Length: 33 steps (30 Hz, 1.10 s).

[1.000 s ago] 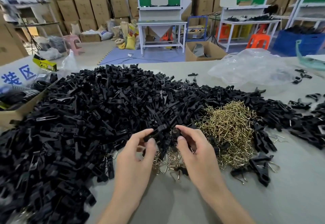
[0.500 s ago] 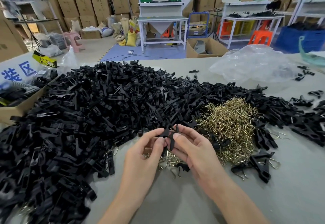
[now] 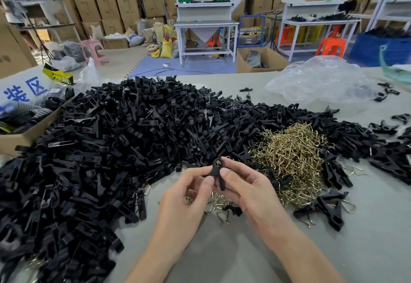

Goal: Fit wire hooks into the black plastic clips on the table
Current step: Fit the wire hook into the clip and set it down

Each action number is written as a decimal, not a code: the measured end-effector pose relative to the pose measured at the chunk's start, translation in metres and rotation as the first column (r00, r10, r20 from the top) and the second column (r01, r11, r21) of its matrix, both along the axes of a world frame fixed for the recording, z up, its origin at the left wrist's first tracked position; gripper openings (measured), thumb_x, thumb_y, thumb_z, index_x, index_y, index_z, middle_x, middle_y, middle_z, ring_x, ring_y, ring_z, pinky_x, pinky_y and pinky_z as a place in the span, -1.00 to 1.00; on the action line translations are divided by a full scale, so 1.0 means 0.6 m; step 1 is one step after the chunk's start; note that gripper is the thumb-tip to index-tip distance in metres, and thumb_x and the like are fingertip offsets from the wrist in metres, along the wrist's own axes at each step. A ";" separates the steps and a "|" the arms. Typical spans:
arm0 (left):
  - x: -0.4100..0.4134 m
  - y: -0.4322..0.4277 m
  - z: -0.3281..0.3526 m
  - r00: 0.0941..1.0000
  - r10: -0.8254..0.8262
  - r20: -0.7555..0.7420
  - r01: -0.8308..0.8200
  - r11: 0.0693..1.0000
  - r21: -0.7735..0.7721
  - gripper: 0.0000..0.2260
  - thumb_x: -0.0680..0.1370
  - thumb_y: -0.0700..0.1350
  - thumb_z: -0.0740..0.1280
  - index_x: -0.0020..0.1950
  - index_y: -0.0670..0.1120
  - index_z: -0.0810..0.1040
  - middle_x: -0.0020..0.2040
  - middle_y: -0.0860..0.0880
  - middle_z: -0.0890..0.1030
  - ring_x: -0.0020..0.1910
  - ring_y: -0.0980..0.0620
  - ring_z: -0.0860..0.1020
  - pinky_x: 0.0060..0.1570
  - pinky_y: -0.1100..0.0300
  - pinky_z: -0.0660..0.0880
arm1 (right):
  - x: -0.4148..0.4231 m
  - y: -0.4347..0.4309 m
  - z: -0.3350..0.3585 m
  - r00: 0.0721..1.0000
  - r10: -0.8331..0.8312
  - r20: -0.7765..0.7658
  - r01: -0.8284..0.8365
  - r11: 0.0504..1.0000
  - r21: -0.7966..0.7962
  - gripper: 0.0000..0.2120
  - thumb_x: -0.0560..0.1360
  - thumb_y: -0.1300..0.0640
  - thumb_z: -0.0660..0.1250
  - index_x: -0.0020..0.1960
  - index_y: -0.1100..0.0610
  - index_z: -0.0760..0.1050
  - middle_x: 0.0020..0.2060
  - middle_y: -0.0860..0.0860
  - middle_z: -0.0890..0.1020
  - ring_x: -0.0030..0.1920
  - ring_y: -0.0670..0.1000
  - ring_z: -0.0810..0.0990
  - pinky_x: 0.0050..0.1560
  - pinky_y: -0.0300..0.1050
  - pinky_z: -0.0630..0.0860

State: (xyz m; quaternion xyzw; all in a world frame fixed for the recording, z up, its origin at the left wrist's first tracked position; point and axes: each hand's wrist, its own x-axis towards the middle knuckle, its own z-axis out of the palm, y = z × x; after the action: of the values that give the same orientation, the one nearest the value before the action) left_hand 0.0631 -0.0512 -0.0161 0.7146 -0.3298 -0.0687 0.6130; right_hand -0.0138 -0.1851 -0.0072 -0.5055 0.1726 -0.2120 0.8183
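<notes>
Black plastic makes up the one clip, held up just above the grey table. It has a round ring at the top and two legs that point down. Two hands hold it between them. The left hand pinches its left side with thumb and first finger, and the other fingers curl under. The right hand pinches its right side with the thumb in front and bent fingers behind. I cannot tell if a wire is in it.

Under the hands lie a few loose gold wire hooks. To the right sit a few finished clips with wires sticking out. Behind them is one heap of gold hooks. Beside it is one very big heap of black clips, too many to count. Farther back lies one clear plastic bag.
</notes>
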 end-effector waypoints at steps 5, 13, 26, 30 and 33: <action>0.003 0.000 0.001 0.995 -0.037 0.093 0.038 0.999 -0.005 -0.88 0.62 0.09 0.25 0.03 0.21 0.59 -0.18 0.12 0.66 -0.15 0.08 0.62 -0.13 0.08 0.53 | -0.003 0.002 -0.002 0.998 0.049 -0.042 -0.053 0.994 -0.094 -0.75 0.62 0.19 0.31 0.16 -0.06 0.69 0.07 0.11 0.73 0.09 0.08 0.71 0.14 -0.03 0.62; 0.013 0.005 -0.006 0.972 -0.059 0.226 0.029 0.991 0.132 -0.68 0.56 0.12 0.34 0.24 0.44 0.40 -0.08 0.19 0.55 -0.17 0.10 0.57 -0.21 0.18 0.50 | -0.013 -0.009 0.006 0.978 0.196 -0.066 -0.204 0.966 -0.156 -0.78 0.63 0.21 0.31 0.19 0.03 0.67 -0.06 0.04 0.72 -0.04 -0.02 0.70 -0.05 -0.08 0.66; 0.043 0.010 -0.018 0.970 0.156 0.188 -0.172 0.983 0.070 -0.83 0.56 0.17 0.27 0.14 0.37 0.43 -0.12 0.23 0.63 -0.24 0.12 0.59 -0.26 0.25 0.53 | -0.029 -0.028 -0.003 0.970 -0.222 -0.094 0.062 0.606 -0.793 -0.89 0.62 -0.10 0.27 0.07 -0.23 0.57 -0.07 -0.23 0.65 -0.07 -0.21 0.59 -0.08 -0.37 0.49; 0.059 0.011 -0.022 0.963 0.242 0.117 -0.249 0.967 0.048 -0.86 0.61 0.08 0.29 0.15 0.28 0.45 -0.10 0.23 0.62 -0.27 0.11 0.57 -0.29 0.29 0.51 | -0.027 -0.016 -0.013 0.924 -0.238 -0.298 -0.286 0.087 -0.954 -0.64 0.56 -0.30 0.15 0.24 -0.21 0.54 0.13 -0.33 0.46 0.17 -0.24 0.35 0.27 -0.23 0.29; 0.060 0.009 -0.023 0.965 0.241 0.098 -0.247 0.968 0.044 -0.86 0.61 0.08 0.29 0.15 0.27 0.45 -0.12 0.20 0.62 -0.31 0.10 0.56 -0.31 0.28 0.50 | -0.027 -0.014 -0.012 0.881 -0.238 -0.410 -0.412 0.045 -0.910 -0.50 0.51 -0.39 0.12 0.35 -0.22 0.47 0.22 -0.28 0.36 0.23 -0.19 0.27 0.29 -0.21 0.19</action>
State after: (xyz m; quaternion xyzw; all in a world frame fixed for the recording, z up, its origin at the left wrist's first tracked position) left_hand 0.0994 -0.0456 -0.0297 0.7690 -0.2652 0.0313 0.5808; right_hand -0.0301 -0.1937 -0.0146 -0.9695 0.1330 -0.0923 0.1841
